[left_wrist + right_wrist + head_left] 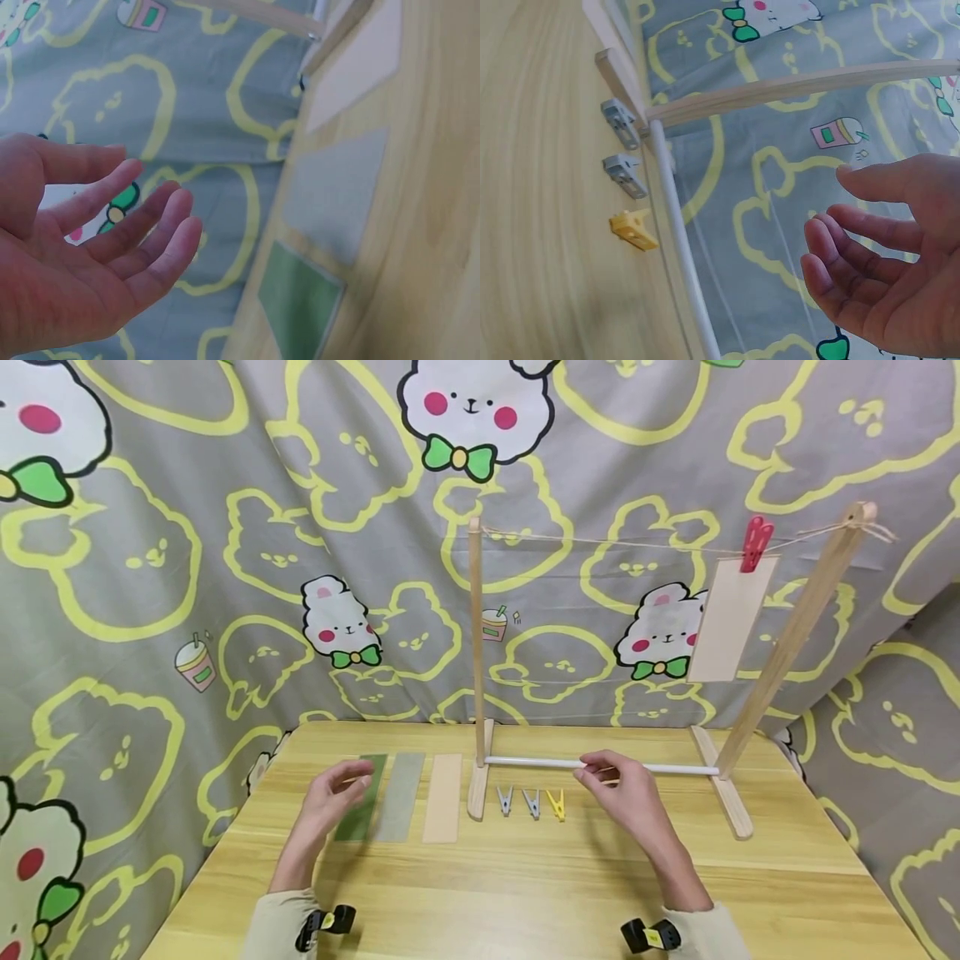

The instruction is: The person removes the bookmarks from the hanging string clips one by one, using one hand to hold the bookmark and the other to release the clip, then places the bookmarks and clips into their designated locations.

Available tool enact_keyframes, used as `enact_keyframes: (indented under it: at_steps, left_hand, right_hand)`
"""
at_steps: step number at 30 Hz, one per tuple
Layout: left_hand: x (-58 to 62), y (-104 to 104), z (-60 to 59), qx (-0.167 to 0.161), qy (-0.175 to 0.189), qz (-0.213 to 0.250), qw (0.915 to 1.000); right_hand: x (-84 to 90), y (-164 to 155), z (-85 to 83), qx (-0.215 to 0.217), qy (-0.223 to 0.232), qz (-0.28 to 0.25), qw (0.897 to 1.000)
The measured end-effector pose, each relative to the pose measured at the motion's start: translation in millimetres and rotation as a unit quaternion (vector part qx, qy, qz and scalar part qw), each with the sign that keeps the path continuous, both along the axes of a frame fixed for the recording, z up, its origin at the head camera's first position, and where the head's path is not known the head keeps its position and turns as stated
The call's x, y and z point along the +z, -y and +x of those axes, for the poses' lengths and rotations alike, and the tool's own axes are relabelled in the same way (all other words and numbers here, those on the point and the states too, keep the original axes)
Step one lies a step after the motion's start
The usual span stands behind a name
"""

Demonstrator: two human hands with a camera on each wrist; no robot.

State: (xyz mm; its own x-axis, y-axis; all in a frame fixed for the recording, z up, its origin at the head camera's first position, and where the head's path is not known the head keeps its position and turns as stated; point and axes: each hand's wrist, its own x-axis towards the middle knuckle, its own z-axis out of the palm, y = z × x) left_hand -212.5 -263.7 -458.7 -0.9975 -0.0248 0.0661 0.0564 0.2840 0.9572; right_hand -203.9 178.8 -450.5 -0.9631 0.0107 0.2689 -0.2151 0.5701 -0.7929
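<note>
My left hand (333,797) hovers over the green card (362,814), its fingers loosely bent and holding nothing; in the left wrist view the palm faces up. Beside that card lie a grey-green card (401,797) and a peach card (443,797). My right hand (622,789), relaxed and holding nothing, is above the table to the right of a yellow clothespin (556,805). Two grey clothespins (532,803) lie left of the yellow one. On the string (630,542) a red clothespin (757,543) holds a cream card (731,618), which hangs down.
A wooden frame stands at the back, with a left post (477,643), a right post (795,635), feet on the table (465,902) and a white rod (532,762) low between them. A patterned curtain (405,552) hangs behind and to both sides.
</note>
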Motion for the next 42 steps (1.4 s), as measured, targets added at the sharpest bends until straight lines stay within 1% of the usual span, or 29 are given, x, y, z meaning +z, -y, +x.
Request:
enact_keyframes:
  at_steps: [6,15,25,30,38,42]
  left_hand:
    - [4.5,-8,-2.1,0.007,-0.022,-0.003,0.9997]
    - [13.7,-22,-5.7,-0.005,-0.065,0.026,0.9975]
    - [18.5,-30,-9.7,-0.015,-0.101,0.045,0.9937]
    - [21.3,-34,-10.8,-0.024,-0.117,0.056,0.9913]
    - [26.5,-47,-13.4,-0.033,-0.123,0.071,0.9894]
    - [28.5,-54,-14.4,-0.038,-0.132,0.08,0.9873]
  right_hand:
    - [4.0,-5,2.1,-0.009,-0.008,0.001,1.0]
    - [7.4,-9,5.0,-0.012,-0.018,-0.002,1.0]
    - [13.8,-9,9.2,-0.019,-0.028,-0.009,0.999]
    - [14.8,-10,11.0,-0.021,-0.029,-0.011,0.999]
    - [17.7,-11,13.6,-0.024,-0.039,-0.015,0.999]
    - [19.7,-11,14.5,-0.025,-0.041,-0.019,0.999]
